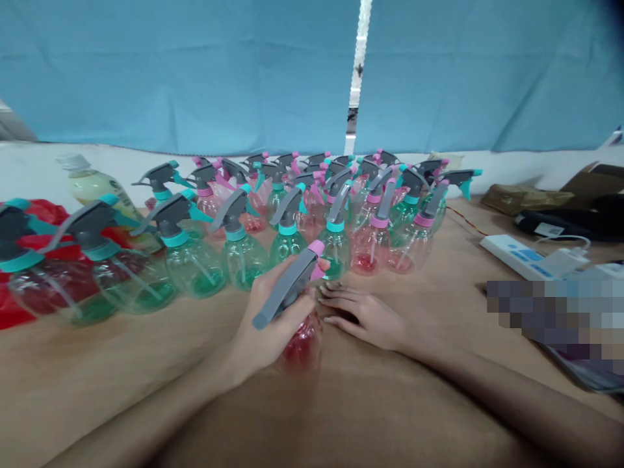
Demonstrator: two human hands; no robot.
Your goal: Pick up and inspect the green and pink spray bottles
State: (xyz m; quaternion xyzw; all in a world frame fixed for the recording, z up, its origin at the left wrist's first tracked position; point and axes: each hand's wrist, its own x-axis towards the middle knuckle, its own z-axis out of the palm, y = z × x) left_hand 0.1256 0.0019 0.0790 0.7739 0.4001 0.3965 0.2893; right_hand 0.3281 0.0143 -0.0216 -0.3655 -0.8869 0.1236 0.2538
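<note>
A clear pink spray bottle [299, 348] with a grey and pink spray head stands on the wooden table in front of me. My left hand [273, 318] is wrapped round its neck, just below the spray head. My right hand [368, 316] lies on the table to the right of this bottle, fingers apart and pointing left, holding nothing. Behind both hands is a row of green bottles with teal collars, among them a green bottle [246, 260] and another green bottle [337, 253]. A pink bottle [369, 250] with a pink collar is farther right.
Several more spray bottles crowd the back of the table [195, 403]. A drink bottle [92, 185] and red plastic [17, 305] are at the left. On the right are a white power strip [517, 257], a dark object [560, 224] and a pixelated flat item [560, 325].
</note>
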